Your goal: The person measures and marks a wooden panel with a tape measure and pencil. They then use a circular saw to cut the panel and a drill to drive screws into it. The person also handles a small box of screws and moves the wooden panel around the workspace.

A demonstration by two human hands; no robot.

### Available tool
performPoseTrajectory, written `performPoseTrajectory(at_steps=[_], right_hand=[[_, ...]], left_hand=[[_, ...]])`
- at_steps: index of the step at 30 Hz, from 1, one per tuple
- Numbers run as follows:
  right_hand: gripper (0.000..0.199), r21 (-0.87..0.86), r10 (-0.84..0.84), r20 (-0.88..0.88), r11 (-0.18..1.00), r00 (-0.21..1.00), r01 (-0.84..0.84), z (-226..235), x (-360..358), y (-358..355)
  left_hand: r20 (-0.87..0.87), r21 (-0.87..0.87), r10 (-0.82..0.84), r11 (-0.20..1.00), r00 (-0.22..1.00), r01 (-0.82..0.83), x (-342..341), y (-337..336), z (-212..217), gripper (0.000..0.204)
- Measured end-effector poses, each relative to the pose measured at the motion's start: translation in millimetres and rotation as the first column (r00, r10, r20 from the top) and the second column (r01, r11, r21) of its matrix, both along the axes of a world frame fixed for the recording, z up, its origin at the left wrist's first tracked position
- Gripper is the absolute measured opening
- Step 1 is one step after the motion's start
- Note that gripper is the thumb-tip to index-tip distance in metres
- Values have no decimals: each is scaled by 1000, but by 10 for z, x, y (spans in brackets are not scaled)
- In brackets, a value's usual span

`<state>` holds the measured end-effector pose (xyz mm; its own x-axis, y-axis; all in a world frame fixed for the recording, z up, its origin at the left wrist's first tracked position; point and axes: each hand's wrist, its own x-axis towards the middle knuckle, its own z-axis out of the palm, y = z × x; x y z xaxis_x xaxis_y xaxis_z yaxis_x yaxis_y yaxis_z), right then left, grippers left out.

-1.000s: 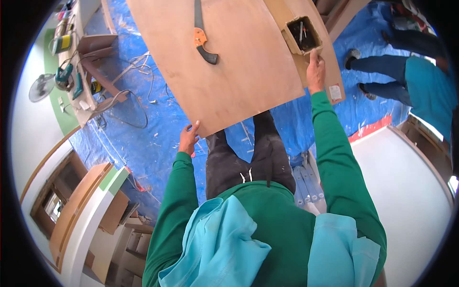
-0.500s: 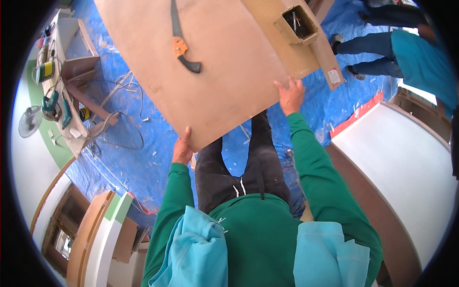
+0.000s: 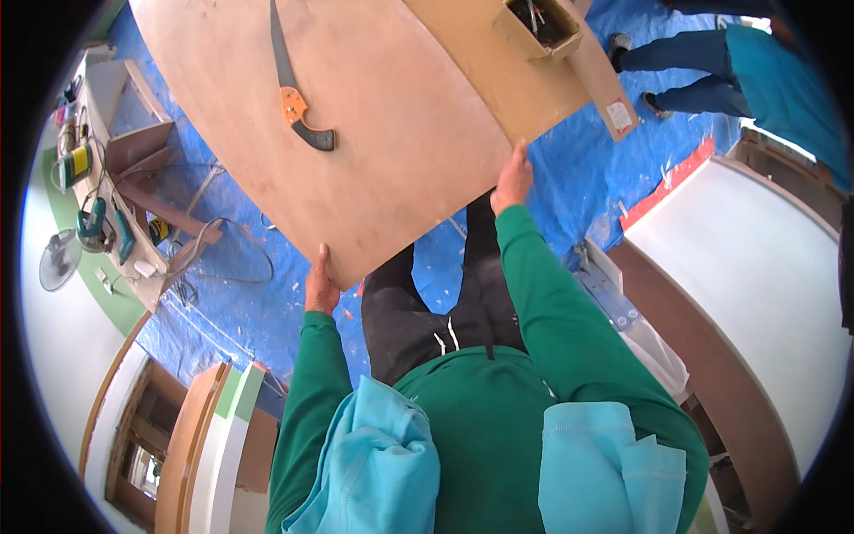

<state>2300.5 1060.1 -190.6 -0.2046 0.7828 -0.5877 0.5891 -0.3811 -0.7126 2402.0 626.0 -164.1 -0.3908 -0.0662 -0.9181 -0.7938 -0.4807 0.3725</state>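
A large plywood sheet (image 3: 382, 187) stretches away in front of me, its near edge by my waist. My left hand (image 3: 321, 287) grips the near left corner, thumb along the side and the other fingers hidden underneath. At the near right corner, my right hand (image 3: 511, 181) is closed around the edge. On top of the sheet lies a handsaw (image 3: 297, 116) with an orange and black handle, its blade pointing away; neither hand touches it.
Another brown board (image 3: 507, 76) carries an open cardboard box (image 3: 539, 40) of small items. Blue plastic sheeting (image 3: 240, 254) covers the floor. Power tools (image 3: 107, 222) and cables are on a bench at left. A co-worker (image 3: 783, 98) is at the far right, beyond a white panel (image 3: 738, 258).
The sheet, with the saw on it, has shifted left in view. Both hands have moved left with it, and my right hand's fingers, spread before, are now closed on the edge.
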Motion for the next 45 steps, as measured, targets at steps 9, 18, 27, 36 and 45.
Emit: performPoseTrajectory(at_steps=[9,18,27,36,45], right_hand=[[73,59,-108,-23,992,994,110,-279,-125,-49],[78,248,-189,62,954,980,169,-384,-381,-83],[85,283,-2,281,956,960,-80,-500,-465,6],[82,527,167,288,794,943,-302,-628,-382,-3],[66,560,254,503,633,826,-535,-1094,-258,146]], left_hand=[[45,-129,-71,989,996,77,-36,61,-8,92],[-18,-89,-107,990,994,105,-257,119,-40,88],[212,-29,-334,937,918,348,-456,-79,54,93],[-83,-252,-489,853,868,456,-494,-420,-292,90],[-209,-502,-321,846,924,181,-366,226,-241,89]])
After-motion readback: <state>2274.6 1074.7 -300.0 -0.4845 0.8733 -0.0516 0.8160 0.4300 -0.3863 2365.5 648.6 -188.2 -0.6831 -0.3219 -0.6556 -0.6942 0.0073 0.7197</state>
